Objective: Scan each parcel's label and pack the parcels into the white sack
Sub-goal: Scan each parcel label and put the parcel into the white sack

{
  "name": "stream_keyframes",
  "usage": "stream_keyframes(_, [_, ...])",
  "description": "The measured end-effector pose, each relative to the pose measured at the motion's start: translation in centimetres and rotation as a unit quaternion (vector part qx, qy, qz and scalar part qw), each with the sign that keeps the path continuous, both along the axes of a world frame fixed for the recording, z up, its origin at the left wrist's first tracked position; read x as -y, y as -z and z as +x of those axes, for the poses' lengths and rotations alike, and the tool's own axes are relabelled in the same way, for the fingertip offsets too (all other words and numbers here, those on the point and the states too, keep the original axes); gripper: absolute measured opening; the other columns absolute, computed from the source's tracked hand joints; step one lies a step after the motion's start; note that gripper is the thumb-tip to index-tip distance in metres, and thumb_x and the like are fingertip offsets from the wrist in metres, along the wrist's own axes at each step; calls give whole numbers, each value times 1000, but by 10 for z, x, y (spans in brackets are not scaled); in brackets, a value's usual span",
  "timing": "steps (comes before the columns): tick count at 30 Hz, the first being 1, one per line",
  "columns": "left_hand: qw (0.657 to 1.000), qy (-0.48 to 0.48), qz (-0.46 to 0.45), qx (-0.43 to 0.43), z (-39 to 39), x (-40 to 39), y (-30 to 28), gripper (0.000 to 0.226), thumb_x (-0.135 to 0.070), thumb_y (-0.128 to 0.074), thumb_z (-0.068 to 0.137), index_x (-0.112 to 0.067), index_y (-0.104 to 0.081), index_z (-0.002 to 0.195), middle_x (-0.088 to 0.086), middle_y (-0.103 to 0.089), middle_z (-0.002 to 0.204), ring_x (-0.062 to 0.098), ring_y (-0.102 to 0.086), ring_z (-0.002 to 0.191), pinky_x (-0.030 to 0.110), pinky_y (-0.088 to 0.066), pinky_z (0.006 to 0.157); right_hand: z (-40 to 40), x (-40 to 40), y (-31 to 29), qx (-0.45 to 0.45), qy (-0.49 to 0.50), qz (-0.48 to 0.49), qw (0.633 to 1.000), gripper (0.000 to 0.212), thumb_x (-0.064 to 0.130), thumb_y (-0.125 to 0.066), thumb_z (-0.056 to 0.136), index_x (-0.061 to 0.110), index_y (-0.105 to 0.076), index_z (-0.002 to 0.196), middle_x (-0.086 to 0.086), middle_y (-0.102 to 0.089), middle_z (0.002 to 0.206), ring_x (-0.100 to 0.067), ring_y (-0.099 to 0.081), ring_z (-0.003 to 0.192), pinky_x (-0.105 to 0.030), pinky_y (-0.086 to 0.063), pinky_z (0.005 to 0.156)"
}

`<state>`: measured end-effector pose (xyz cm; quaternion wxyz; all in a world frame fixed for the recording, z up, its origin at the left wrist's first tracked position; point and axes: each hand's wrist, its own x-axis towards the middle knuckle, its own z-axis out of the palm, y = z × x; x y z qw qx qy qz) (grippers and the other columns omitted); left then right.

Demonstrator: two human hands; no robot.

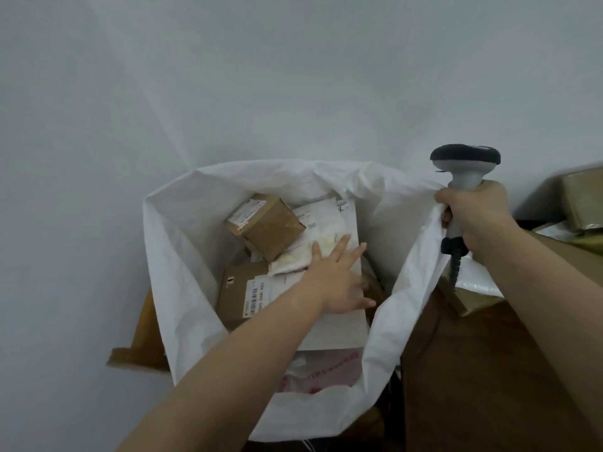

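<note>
The left hand (339, 278) reaches down into the white sack (182, 256), fingers spread and palm flat on a large white mailer (339, 327) lying on top of the load. It grips nothing; it looks to be pressing or settling the mailer into place. Just left of the hand sits a flat cardboard box (241, 295) with its printed label facing up, and on the far side a small brown box (266, 225) is tipped on a corner against a crumpled soft white parcel (293, 256). Nearer the person, a pink-printed plastic bag (316, 370) shows under the mailer.

The right hand (473, 213) is closed around the grey scanner (465, 161) and pinches the right rim of the sack along with the handle, holding the mouth open.

The mailer is probably light, bendy and a little slick, so flat pressure or a hold at its edge suits it. The boxes seem stiff and are best taken by opposite sides. More parcels (580, 200) wait at far right.
</note>
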<state>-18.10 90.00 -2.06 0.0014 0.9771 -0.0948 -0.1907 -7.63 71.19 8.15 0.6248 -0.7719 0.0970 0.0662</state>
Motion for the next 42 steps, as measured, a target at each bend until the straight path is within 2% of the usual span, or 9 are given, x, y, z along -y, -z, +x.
stream_keyframes(6, [987, -105, 97, -79, -53, -88, 33, 47, -47, -54, 91, -39, -44, 136, -3, -16, 161, 22, 17, 149, 68, -19, 110, 16, 30, -3, -21, 96, 1, 995, 15, 9, -64, 84, 14, -50, 85, -6, -51, 72, -17, -53, 61, -33, -49, 65])
stream_keyframes(12, [970, -190, -58, -138, -28, -75, 10, 38, -41, -61, 90, -36, -59, 127, -7, -33, 155, 22, 15, 149, 55, -16, 117, 0, 35, -2, -61, 32, 30, 997, 27, 19, -77, 83, 8, -55, 92, -7, -52, 70, -17, -51, 57, -31, -51, 59])
stream_keyframes(17, [958, -203, -198, -42, -45, -67, -27, 32, -43, -62, 91, -30, -67, 120, -5, -33, 156, 22, -4, 150, 49, -11, 120, -24, 44, -10, -79, -33, 25, 996, 36, 27, -84, 77, 5, -55, 83, -9, -51, 65, -18, -49, 53, -32, -51, 53])
stream_keyframes(19, [946, -215, -243, 10, -51, -58, -35, 29, -43, -62, 91, -28, -70, 114, -3, -45, 149, 20, -23, 147, 43, -21, 117, -40, 47, -13, -74, -54, 12, 996, 33, 23, -82, 79, 4, -56, 80, -11, -52, 66, -17, -48, 52, -31, -48, 49])
stream_keyframes(23, [900, -221, -366, 87, -53, -29, -55, 34, -52, -68, 83, -27, -72, 107, -16, -64, 117, 2, -54, 115, 25, -39, 103, -74, 61, -13, -75, -21, 29, 997, 28, 21, -78, 83, 0, -60, 86, -13, -64, 77, -15, -47, 51, -29, -47, 49])
stream_keyframes(26, [937, -132, -321, 39, -53, 5, -64, 48, -52, -74, 77, -23, -67, 116, -22, -61, 99, 0, -56, 103, 20, -42, 94, -96, 81, -10, -125, 25, 71, 989, 24, 22, -76, 86, 3, -63, 95, -10, -66, 79, -14, -45, 50, -29, -45, 49])
stream_keyframes(31, [942, -109, -305, 85, -37, 50, -62, 66, -63, -72, 73, -18, -60, 120, -7, -57, 117, 9, -54, 106, 17, -45, 80, -134, 135, 7, -255, 26, 182, 949, 16, 21, -65, 94, 8, -59, 102, -9, -60, 72, -8, -40, 35, -20, -42, 37])
stream_keyframes(38, [924, -74, -334, 170, -12, 138, -83, 57, -53, -67, 83, -24, -50, 130, -4, -46, 132, 10, -43, 122, 24, -33, 98, -161, 226, 22, -277, 46, 206, 938, 17, 20, -63, 96, 6, -57, 104, -9, -60, 71, -8, -40, 34, -19, -41, 36])
stream_keyframes(42, [944, -98, -229, 215, 8, 204, -64, 61, -60, -62, 80, -25, -52, 129, 8, -43, 134, 20, -39, 128, 32, -33, 105, -157, 293, 17, -244, 49, 180, 952, 17, 21, -63, 96, 6, -60, 104, -6, -60, 64, -8, -41, 35, -19, -39, 36])
